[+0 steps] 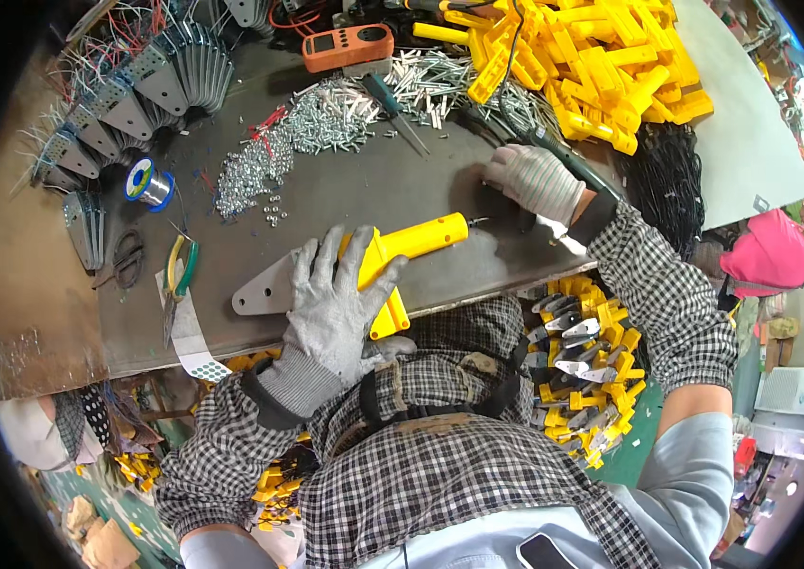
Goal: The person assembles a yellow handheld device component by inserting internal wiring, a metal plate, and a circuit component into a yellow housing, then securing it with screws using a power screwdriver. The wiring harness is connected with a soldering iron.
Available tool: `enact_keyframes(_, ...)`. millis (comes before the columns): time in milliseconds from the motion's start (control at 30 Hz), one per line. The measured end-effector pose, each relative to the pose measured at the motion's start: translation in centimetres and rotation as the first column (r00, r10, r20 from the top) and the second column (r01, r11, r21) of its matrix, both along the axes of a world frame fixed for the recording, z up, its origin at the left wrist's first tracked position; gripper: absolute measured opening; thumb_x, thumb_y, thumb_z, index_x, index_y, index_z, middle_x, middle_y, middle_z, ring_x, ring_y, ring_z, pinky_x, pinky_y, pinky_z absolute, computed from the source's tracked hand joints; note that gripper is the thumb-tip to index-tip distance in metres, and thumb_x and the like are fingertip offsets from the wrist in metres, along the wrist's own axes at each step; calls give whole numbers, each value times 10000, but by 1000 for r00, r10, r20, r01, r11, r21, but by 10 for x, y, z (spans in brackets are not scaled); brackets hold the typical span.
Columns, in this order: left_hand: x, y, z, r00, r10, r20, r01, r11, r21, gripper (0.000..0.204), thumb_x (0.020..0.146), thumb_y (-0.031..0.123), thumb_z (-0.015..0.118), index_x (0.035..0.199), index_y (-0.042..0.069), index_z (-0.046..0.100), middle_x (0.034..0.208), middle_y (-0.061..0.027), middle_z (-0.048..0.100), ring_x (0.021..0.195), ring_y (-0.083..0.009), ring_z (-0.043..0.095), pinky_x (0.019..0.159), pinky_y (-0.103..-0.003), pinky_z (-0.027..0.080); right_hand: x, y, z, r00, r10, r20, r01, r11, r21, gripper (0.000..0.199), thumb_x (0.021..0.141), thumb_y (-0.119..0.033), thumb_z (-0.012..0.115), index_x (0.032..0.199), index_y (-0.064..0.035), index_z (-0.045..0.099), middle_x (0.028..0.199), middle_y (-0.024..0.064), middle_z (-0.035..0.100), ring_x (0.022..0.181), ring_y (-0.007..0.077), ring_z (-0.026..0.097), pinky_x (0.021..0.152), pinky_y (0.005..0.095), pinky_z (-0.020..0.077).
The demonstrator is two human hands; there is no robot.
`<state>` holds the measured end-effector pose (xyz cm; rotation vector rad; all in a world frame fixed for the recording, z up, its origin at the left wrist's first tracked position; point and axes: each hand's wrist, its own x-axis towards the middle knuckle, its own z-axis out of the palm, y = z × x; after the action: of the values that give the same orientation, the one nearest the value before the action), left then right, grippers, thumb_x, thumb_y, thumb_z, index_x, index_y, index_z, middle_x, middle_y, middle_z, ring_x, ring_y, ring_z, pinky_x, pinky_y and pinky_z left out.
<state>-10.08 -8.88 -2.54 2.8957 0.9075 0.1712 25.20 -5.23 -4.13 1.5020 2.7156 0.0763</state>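
Observation:
My left hand [331, 308], in a grey glove, lies over a yellow plastic handle [426, 235] and holds it down on the table, fingers spread across it. A grey pointed metal plate [264, 289] sticks out on the far side of that hand. To the right, my right hand [539, 180], in a pale striped glove, has its fingers curled. A thin metal tip [478, 220] shows between it and the handle's end; what the fingers hold is mostly hidden. Just beyond lies a dark rod-shaped tool [596, 175] with a cord.
Piles of screws [336, 114] and nuts [250, 171] lie ahead, beside a screwdriver [388, 100] and an orange meter [347, 47]. Yellow handle parts [601, 66] are heaped far right. Left are a solder spool [149, 185], pliers [177, 270] and metal plates [127, 109]. A co-worker [772, 251] sits right.

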Motion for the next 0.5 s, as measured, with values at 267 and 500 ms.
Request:
enact_keyframes(267, 53, 117, 15, 952, 73, 298, -94, 994, 59, 338, 881, 182, 595, 1203, 78, 590, 1091, -137, 645, 1010, -319, 613, 866, -415, 502, -26, 4, -2, 963, -113, 246, 128, 991, -47, 125, 847, -146, 559, 897, -47, 617, 913, 119, 617, 884, 253, 646, 681, 349, 538)
enact_keyframes(500, 132, 188, -38, 982, 114, -151, -69, 959, 275, 174, 885, 118, 511, 1037, 72, 582, 832, -116, 695, 737, -317, 701, 610, -407, 566, -44, 15, -4, 975, -156, 156, 132, 979, 154, 243, 744, -229, 720, 876, -37, 647, 783, 150, 629, 740, 316, 665, 681, 384, 551)
